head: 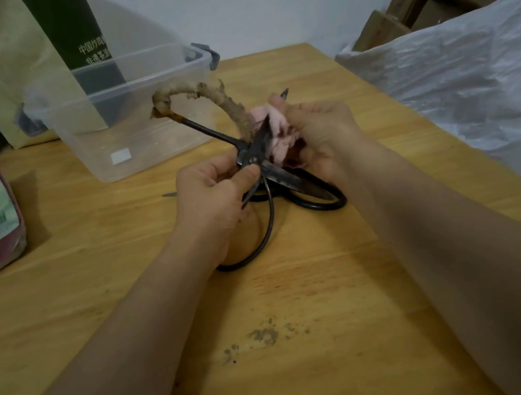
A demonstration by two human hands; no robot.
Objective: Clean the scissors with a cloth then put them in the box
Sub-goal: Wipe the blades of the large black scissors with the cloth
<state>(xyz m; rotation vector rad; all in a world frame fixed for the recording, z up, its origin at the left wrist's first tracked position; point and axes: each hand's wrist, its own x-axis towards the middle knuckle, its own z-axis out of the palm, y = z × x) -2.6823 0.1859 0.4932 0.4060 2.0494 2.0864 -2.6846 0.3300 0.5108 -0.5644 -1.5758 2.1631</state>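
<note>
Concealment: one blade of the scissors point(245, 156) was buried in the pink cloth point(271, 136), with only its tip showing beyond the knuckles of the right hand point(320, 127). The fingertips of that hand were lost in the cloth folds. Part of the bare black handle loop passed behind the wrist of the left hand point(210, 199). A further black loop point(318, 208) lay on the table point(304, 294) under the right wrist; it could not be determined whether it belonged to the same pair or to a second one. A dark sliver point(168, 195) showed on the wood just left of the left hand, its remainder hidden.

Orientation: the scissors were held above the table, just in front of the clear box point(136, 132) and outside it, and stood open in a cross. The tan-wrapped handle rose up and away to the left, towards the box. The bare handle ran down towards the person. The covered blade pointed up and to the right; the other blade ran down to the right, under the right hand.

Grip: the left thumb and forefinger were pinched together on the scissors at the pivot, the other fingers curled beneath. The right hand was closed round the cloth, which wrapped the upper blade between thumb and fingers, just right of the pivot.
</note>
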